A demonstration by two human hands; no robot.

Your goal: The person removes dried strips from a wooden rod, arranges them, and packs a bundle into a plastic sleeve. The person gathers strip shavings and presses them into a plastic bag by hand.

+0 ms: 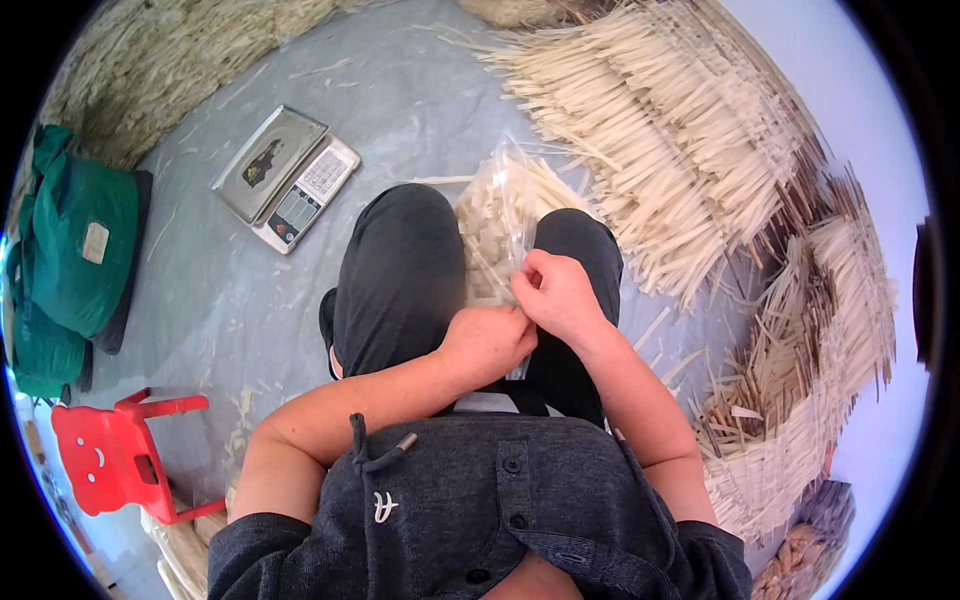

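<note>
A clear plastic bag [517, 190] lies between my knees, with pale flat strips [485, 225] in or under it. My left hand [488, 342] is closed at the near end of the bag, its knuckles up. Just beside it, my right hand [560, 290] is curled with thumb and forefinger pinched on the bag's plastic. The two hands touch or nearly touch. My fingers hide the exact hold on the plastic.
A digital scale [290, 180] with a metal pan stands at the upper left. Large stacks of pale strips [660, 130] line the right side. At left are green bags [85, 240] and a red plastic chair [105, 460]. Loose strips litter the grey floor sheet [400, 100].
</note>
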